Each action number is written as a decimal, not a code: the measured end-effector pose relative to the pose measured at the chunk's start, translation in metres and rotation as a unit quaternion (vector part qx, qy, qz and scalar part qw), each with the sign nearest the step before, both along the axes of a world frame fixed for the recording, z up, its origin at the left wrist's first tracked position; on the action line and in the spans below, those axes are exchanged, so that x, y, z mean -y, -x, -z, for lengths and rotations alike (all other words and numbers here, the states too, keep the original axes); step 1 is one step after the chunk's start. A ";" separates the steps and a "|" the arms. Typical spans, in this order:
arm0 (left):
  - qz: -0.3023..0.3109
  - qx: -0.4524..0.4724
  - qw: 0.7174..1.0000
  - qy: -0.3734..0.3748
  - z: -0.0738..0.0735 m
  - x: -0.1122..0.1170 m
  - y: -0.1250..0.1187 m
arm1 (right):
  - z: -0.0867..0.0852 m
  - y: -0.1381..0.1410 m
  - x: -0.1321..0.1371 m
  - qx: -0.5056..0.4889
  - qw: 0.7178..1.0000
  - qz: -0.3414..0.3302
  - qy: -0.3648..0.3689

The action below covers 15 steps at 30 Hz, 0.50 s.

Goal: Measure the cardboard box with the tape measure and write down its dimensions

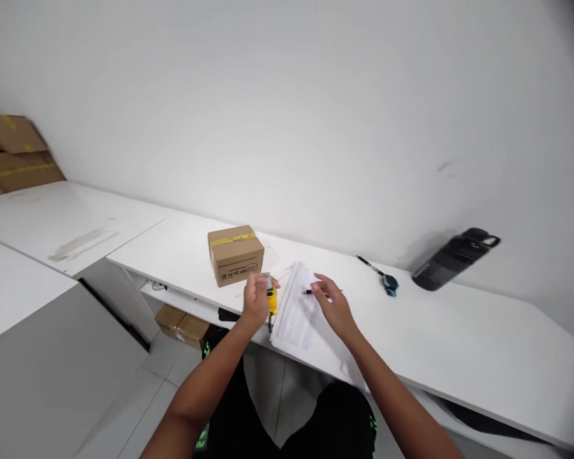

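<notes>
My left hand (255,299) is wrapped round a yellow and grey tape measure (272,299) with a dark strap hanging from it. Just beyond that hand sits a taped cardboard box (236,255) with black print on its front. In my right hand (333,303), a dark pen (308,292) is pinched between the fingers, its end over a stack of paper sheets (291,325). The sheets lie between my two hands near the table's front edge; faint writing on them is too small to read.
On the white table (440,338), a blue and black strapped object (389,283) lies to the right, with a black bottle (452,260) farther right by the wall. Stacked cartons (22,156) stand far left. Small boxes (182,325) are below the table.
</notes>
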<state>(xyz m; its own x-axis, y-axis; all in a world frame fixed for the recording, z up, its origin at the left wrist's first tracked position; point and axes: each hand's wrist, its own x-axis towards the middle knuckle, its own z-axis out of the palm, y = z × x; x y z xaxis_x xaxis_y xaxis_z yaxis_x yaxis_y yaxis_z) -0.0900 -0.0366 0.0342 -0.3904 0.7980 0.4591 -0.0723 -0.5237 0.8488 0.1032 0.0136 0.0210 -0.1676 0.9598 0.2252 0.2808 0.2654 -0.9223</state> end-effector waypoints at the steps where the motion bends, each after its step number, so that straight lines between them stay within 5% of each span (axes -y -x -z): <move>1: 0.023 0.005 0.999 -0.031 -0.013 0.009 -0.008 | -0.011 0.016 0.014 -0.065 0.990 -0.113 0.062; 2: 0.051 -0.006 0.996 -0.067 -0.027 0.018 -0.014 | -0.020 0.031 0.029 -0.124 0.963 -0.210 0.117; 4: 0.076 -0.027 0.986 -0.146 -0.053 0.033 -0.021 | -0.035 0.058 0.058 -0.242 0.915 -0.279 0.162; 7: 0.079 -0.165 0.963 -0.200 -0.079 0.040 -0.006 | -0.045 0.077 0.091 -0.359 0.888 -0.238 0.162; 9: 0.054 -0.335 0.920 -0.196 -0.087 0.028 0.021 | -0.042 0.073 0.107 -0.400 0.883 -0.190 0.155; 11: 0.002 -0.491 0.863 -0.123 -0.090 0.003 0.056 | -0.030 0.061 0.125 -0.431 0.873 -0.151 0.168; 15: -0.101 -0.651 0.731 0.176 -0.091 -0.052 0.113 | 0.017 0.026 0.172 -0.452 0.847 -0.068 0.270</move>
<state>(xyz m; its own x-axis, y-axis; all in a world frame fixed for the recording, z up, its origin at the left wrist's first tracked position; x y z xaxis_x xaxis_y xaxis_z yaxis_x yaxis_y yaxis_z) -0.2031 0.0150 0.1247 0.0686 0.9429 0.3261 0.9660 -0.1444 0.2143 0.0768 -0.1582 0.0038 -0.2779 0.9494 -0.1464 -0.6055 -0.2914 -0.7406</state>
